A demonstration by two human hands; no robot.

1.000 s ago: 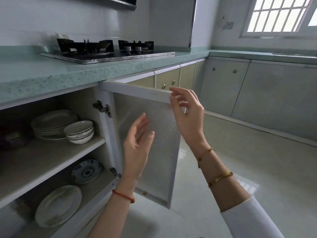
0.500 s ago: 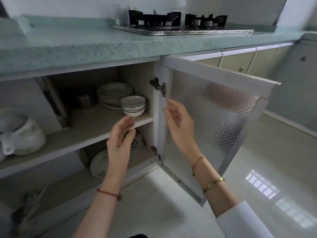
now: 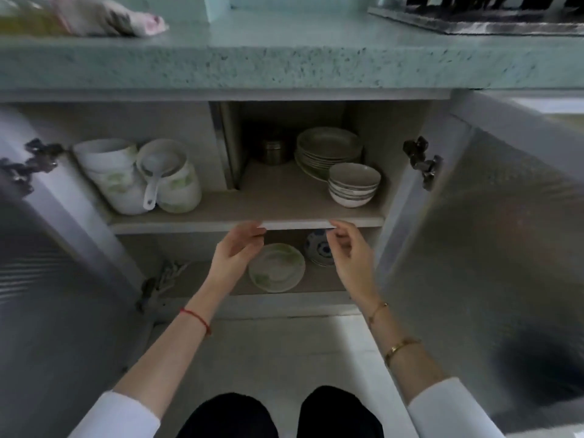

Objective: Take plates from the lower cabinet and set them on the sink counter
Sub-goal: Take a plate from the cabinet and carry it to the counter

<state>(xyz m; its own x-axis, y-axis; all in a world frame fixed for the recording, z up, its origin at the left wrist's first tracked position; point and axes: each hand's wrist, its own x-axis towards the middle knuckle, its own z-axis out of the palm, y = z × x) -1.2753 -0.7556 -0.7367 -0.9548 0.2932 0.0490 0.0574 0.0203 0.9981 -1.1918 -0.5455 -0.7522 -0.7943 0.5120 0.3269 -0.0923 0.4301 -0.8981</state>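
View: head cam, only one.
L hand (image 3: 235, 252): empty, fingers loosely bent, tips at front edge of mid shelf (image 3: 189, 225); contact w/ the edge can't tell.
R hand (image 3: 350, 254): empty, loosely curled, just below same edge, partly covering blue-and-white patterned dish (image 3: 316, 248).
Plates, top shelf: stack of round grey-green ceramic plates (image 3: 328, 145) at back right; stack of pale bowls (image 3: 354, 184) right in front of it.
Plate, btm shelf: round pale plate w/ green print (image 3: 276, 268), lying flat btwn the two hands, dish just beside it on R.
Other, top shelf: small steel canister (image 3: 273, 151) left of plate stack; two white pots w/ green print (image 3: 109, 175) at far left, white scoop (image 3: 151, 191) on the right one.
Cab doors: left door (image 3: 47, 279) and right door (image 3: 505, 232) both open.
Counter: speckled green stone countertop (image 3: 284, 64) above; pink cloth (image 3: 110, 17) on it at L.
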